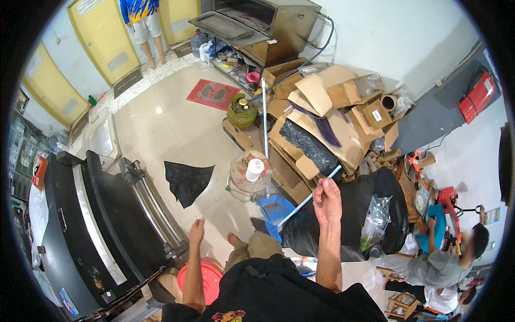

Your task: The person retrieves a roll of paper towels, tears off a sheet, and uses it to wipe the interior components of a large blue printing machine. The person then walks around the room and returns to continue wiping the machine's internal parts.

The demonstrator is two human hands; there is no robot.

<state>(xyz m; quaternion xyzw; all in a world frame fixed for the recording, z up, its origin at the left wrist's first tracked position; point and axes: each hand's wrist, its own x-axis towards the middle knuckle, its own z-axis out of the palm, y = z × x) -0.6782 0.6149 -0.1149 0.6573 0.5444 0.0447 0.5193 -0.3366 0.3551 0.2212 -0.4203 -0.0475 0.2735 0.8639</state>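
My right hand (327, 201) is raised at centre right, its fingers curled in and the thumb against them. Whatever it may hold is hidden. Beyond it slants the light pole (303, 205) of a blue dustpan (276, 208); I cannot tell if they touch. My left hand (197, 232) hangs lower at the left, seen edge-on with its fingers loosely extended and nothing visible in it. Near it are a red round lid (199, 283) and a black machine with metal rollers (161, 206). A white spool or bottle (255, 169) stands on a round stool (242, 182) ahead.
Black cloth (188, 181) lies on the tiles. A green gas cylinder (242, 111) stands beside piled cardboard (332, 102) and a broom (324, 129). A big black bag (354, 214) bulges at right. One person (144, 21) stands far off; another (442, 263) sits at right.
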